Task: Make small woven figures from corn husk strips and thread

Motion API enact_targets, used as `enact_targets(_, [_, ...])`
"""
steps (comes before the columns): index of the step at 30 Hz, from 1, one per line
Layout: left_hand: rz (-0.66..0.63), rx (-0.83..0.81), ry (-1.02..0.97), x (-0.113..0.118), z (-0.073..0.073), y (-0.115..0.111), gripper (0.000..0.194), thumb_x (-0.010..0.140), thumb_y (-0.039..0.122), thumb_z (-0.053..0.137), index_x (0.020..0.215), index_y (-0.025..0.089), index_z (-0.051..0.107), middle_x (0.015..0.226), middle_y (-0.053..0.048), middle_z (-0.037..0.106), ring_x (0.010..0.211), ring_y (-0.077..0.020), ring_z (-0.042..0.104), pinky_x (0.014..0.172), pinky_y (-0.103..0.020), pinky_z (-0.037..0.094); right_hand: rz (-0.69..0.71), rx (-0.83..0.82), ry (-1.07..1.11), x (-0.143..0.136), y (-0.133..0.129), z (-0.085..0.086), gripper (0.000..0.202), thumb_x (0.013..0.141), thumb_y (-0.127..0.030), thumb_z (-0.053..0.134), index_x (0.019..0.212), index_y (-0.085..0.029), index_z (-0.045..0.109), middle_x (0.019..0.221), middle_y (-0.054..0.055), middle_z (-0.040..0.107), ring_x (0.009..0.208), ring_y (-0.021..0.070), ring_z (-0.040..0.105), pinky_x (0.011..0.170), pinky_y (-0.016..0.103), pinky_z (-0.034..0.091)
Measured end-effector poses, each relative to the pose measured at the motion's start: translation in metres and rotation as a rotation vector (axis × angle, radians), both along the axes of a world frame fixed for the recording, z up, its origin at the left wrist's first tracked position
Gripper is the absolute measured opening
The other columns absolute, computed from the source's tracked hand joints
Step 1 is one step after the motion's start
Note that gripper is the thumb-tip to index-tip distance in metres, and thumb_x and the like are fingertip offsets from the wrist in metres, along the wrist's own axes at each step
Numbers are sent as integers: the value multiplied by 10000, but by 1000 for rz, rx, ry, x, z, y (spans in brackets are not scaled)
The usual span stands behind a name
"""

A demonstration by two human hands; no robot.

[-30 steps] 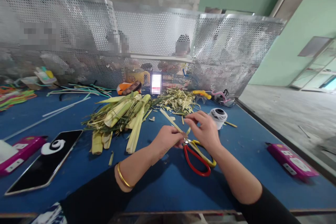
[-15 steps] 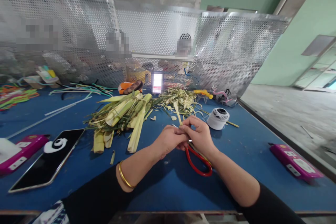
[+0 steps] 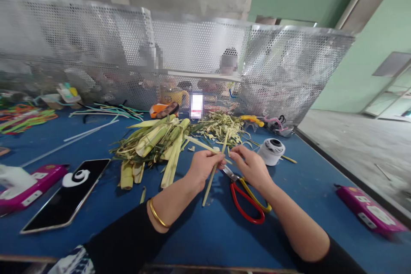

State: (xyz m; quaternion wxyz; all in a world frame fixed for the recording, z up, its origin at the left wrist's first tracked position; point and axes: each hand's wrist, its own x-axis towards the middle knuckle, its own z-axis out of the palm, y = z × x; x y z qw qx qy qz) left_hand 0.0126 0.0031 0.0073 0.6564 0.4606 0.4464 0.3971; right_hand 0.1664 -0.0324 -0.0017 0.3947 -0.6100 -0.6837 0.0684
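Pinched in my left hand (image 3: 204, 166) are pale green leaf strips (image 3: 208, 189), crossing one another at the fingertips. My right hand (image 3: 252, 166) is beside them with thumb and forefinger close together; whether it grips a strip end is hard to make out. Scissors (image 3: 245, 205) with one red and one yellow handle lie below my right hand, their blades partly hidden near the fingers. To the left rests a bundle of green stalks (image 3: 150, 143), and behind my hands is a heap of leaf shreds (image 3: 221, 127).
A white thread spool (image 3: 271, 152) stands right of my right hand. A phone (image 3: 69, 195) and a magenta device (image 3: 35, 186) lie left, another magenta device (image 3: 369, 209) right. Behind stands a perforated metal screen (image 3: 199, 47), with people beyond it.
My hands have moved slightly apart, and the strips now spread out crossed from my left hand. The scissors, earlier mostly covered by my right hand, now show both handles and part of the blades.
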Motion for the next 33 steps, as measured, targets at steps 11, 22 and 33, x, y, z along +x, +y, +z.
enact_targets(11, [-59,164,5,7,-11,-4,215,840,217,564,715,146,725,659,-30,694,584,-127,612,576,-223,453,95,-89,338,-4,6,-13,240,788,-401,570,721,-194,672,638,17,646,568,153,541,556,260,420])
enact_targets(22, [-46,-105,-115,-11,6,21,191,901,245,506,919,130,657,774,-50,717,570,-91,617,573,-198,484,119,138,318,5,3,2,165,811,-335,576,771,-201,664,695,22,633,554,143,540,557,280,457])
enact_targets(33, [-429,36,-22,-15,6,19,184,742,214,680,903,130,711,818,-70,722,523,-88,607,437,-177,375,117,124,22,1,-2,5,95,856,-250,538,866,-219,627,777,27,690,736,190,633,710,307,459])
